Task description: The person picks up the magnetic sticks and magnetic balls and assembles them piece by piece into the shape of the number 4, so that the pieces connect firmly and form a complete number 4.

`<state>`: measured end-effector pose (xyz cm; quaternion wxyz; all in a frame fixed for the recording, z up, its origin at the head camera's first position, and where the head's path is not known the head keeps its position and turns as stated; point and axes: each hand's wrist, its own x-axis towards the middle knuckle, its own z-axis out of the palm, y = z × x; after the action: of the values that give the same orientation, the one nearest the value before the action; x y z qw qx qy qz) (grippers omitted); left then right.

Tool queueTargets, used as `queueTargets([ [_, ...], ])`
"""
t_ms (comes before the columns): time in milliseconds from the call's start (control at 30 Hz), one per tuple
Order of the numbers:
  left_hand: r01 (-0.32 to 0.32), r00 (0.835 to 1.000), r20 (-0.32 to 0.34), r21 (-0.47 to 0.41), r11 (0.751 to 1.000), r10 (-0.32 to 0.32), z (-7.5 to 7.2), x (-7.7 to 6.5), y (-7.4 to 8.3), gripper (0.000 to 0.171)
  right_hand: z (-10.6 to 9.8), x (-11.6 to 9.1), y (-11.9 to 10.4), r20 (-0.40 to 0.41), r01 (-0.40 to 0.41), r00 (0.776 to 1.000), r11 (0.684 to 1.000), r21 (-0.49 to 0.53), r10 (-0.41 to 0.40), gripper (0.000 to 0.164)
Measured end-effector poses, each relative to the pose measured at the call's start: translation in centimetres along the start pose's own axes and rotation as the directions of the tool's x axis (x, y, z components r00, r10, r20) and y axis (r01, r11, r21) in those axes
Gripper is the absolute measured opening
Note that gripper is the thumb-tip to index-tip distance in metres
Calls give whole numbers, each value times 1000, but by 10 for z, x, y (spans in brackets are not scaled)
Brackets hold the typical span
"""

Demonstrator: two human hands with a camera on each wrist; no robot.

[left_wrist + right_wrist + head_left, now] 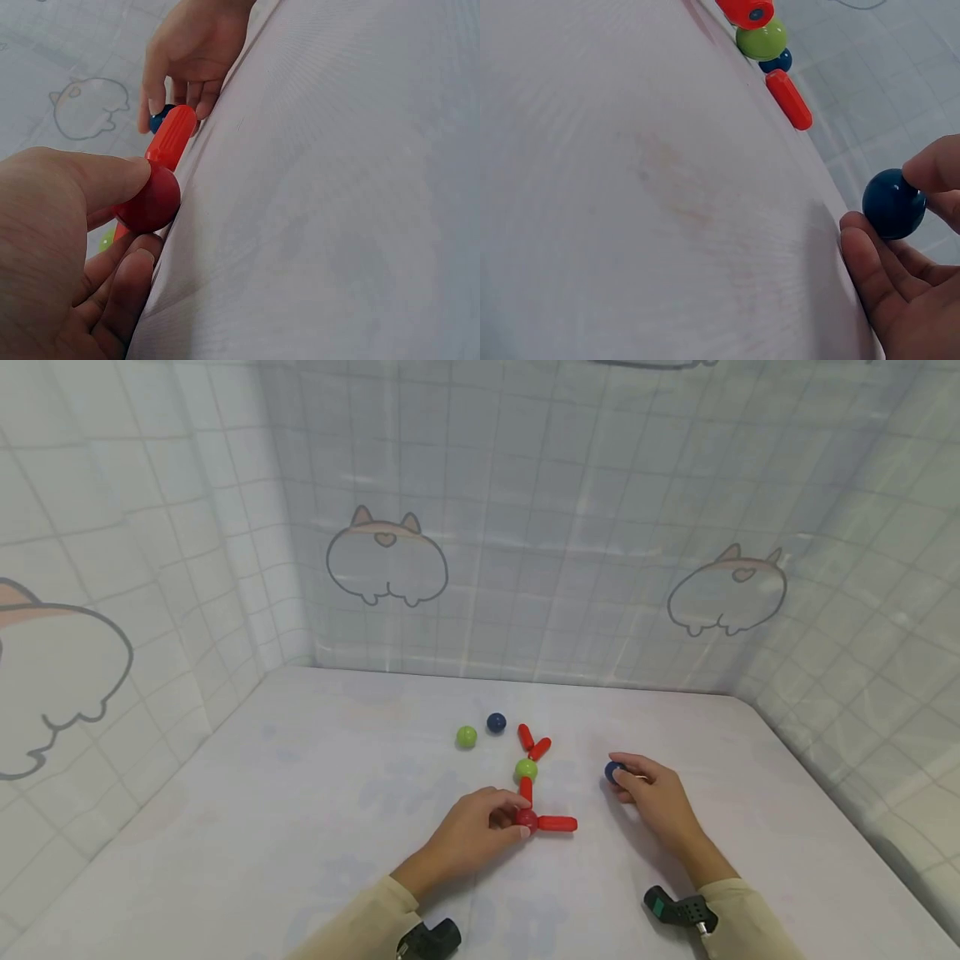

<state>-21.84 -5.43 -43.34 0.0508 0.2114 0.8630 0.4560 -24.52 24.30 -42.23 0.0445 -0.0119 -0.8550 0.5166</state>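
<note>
- The left hand (472,831) grasped the red ball (527,819) between thumb and fingers at the near end of a joined chain, probably to steady it.
- From that ball, one red rod (558,823) pointed right and a second rod (526,790) ran far to a green ball (527,769); the pinch from the left left both rods uncovered.
- The right hand (656,797), to the right of the chain and apart from it, grasped a blue ball (891,206) between thumb and fingers, a hold that seemed suited to a small round piece.
- Beyond the green ball lay two short red rods (526,737) in a rough V; whether they were attached, I could not tell.
- Far left of the chain, a loose green ball (467,737) and another blue ball (497,722) sat near each other on the table (300,827), perhaps set aside as spares.
- The balls were smooth and glossy; the rods looked like plastic, long and grooved with rounded, tapering ends, one showing a dark round spot at its tip.
- The table's pale covering looked soft and faintly patterned.
</note>
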Motion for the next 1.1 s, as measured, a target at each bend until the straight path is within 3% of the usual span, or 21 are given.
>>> queueTargets([
  [567, 5, 1000, -4, -4, 1000, -5, -2, -1, -1, 32, 5, -5, -8, 12, 3, 1000, 998, -62, -3, 48],
  [1100, -2, 1000, 6, -20, 1000, 2, 0, -2, 0, 32, 10, -20, -11, 53, -40, 998, 999, 29, 39, 39],
])
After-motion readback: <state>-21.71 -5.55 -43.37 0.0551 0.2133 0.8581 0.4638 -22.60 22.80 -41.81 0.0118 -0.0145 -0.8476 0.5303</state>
